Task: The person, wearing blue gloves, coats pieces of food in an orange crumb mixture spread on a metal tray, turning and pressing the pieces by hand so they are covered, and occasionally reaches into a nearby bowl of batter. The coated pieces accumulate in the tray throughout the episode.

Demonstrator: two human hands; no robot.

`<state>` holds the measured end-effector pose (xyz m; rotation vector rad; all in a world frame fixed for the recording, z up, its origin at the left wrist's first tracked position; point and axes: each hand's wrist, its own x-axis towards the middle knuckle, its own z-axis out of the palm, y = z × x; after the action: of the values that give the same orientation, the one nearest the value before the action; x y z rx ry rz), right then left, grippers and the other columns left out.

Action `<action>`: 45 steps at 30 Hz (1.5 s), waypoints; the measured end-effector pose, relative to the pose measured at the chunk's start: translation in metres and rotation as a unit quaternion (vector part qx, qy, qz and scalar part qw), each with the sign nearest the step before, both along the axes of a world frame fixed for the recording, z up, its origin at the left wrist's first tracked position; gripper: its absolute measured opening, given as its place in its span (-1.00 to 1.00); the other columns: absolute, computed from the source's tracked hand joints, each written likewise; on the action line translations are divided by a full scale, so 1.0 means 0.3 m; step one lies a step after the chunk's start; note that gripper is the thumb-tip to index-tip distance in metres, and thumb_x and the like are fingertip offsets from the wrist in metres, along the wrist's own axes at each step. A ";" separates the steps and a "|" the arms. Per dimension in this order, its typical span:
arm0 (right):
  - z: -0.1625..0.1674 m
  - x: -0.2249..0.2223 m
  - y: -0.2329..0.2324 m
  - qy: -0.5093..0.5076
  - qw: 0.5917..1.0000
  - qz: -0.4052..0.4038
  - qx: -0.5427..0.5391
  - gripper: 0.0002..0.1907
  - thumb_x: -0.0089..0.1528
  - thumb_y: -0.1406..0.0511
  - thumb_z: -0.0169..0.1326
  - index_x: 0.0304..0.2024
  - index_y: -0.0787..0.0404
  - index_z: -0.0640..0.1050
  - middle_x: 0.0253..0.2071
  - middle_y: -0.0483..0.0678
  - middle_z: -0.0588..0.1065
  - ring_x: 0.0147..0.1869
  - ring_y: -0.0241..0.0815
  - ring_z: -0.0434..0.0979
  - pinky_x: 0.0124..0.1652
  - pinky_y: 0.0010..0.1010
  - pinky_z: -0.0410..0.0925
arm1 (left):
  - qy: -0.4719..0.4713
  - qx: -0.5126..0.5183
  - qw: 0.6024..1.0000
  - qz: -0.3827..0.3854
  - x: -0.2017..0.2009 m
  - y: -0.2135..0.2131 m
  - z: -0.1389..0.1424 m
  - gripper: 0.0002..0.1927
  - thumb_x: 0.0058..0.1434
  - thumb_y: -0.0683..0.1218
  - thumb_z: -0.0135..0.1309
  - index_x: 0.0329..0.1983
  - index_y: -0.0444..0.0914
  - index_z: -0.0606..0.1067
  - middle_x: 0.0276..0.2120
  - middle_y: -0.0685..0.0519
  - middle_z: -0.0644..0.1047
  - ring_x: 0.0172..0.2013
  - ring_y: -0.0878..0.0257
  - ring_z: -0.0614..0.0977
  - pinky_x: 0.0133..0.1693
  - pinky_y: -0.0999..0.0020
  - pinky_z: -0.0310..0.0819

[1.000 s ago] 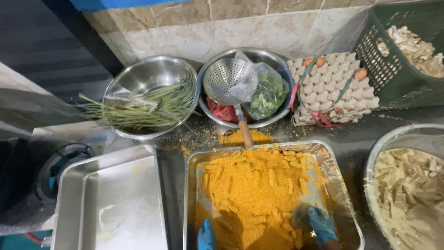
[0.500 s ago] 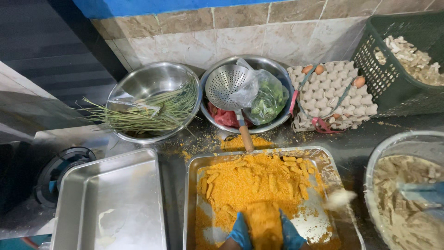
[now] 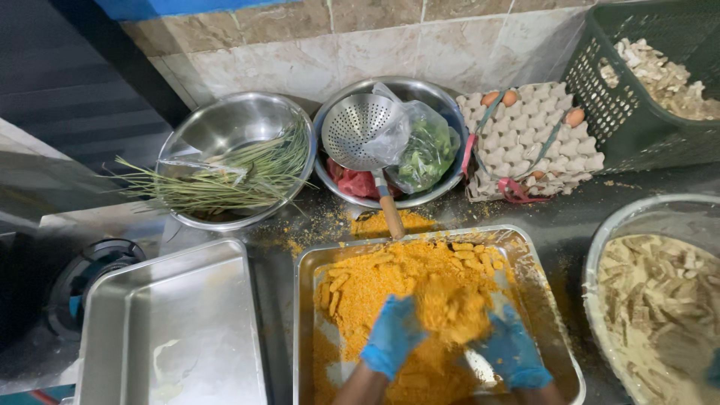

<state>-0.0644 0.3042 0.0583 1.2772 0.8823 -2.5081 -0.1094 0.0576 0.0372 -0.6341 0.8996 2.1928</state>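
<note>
Tray (image 3: 309, 264): holds orange crumb, long axis running left to right before me. Crumb heap (image 3: 450, 309): centre-right, directly between my hands. Left hand (image 3: 391, 335), right hand (image 3: 511, 346): gloved, cupped inward around the heap, equally near.

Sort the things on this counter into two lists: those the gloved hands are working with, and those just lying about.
In use:
left hand in blue glove
right hand in blue glove
rectangular steel tray of orange crumb-coated sticks

Lying about:
steel bowl of green stalks
perforated steel skimmer with wooden handle
grey egg carton
empty steel tray
green plastic basket
</note>
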 end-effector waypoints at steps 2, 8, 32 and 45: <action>0.005 -0.014 0.109 0.091 0.983 0.081 0.135 -0.30 0.30 -0.10 -0.17 0.39 0.07 0.32 0.35 -0.03 0.37 0.35 0.08 0.36 0.26 0.07 0.22 | 0.092 -0.219 0.969 0.062 -0.021 -0.121 -0.001 -0.33 0.40 0.24 -0.26 0.44 -0.20 0.26 0.38 -0.05 0.38 0.35 -0.02 0.42 0.33 0.00 0.24; 0.030 -0.272 0.171 0.070 0.826 0.185 0.528 -0.39 0.35 -0.01 -0.02 0.32 0.21 0.46 0.31 -0.02 0.46 0.39 -0.12 0.40 0.30 -0.29 0.21 | 0.273 -0.621 0.724 0.124 -0.124 -0.378 -0.053 -0.44 0.45 0.04 -0.13 0.41 -0.36 0.29 0.31 -0.19 0.40 0.28 0.02 0.44 0.24 0.24 0.32; 0.013 -0.378 0.147 0.005 0.647 0.589 0.485 -0.31 0.31 -0.19 -0.15 0.31 0.02 0.44 0.28 0.01 0.46 0.36 -0.03 0.40 0.26 -0.12 0.26 | 0.101 -0.519 0.842 -0.106 -0.181 -0.444 -0.093 -0.21 0.30 0.40 -0.20 0.06 -0.35 0.62 -0.01 -0.27 0.69 0.04 -0.13 0.67 0.12 0.07 0.50; 0.028 -0.268 0.248 -0.032 0.595 0.463 0.656 -0.28 0.26 -0.14 -0.01 0.40 -0.03 0.46 0.12 0.29 0.56 0.21 0.19 0.55 0.20 -0.13 0.37 | 0.070 -0.615 0.775 -0.127 0.021 -0.443 -0.151 -0.08 0.31 0.48 -0.34 -0.01 -0.40 0.63 -0.08 -0.39 0.63 0.02 -0.30 0.62 0.08 0.00 0.47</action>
<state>-0.1447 0.3787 0.0668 0.5914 2.6305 -0.7084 -0.1030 -0.0754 -0.0080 -0.8238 2.3543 1.1606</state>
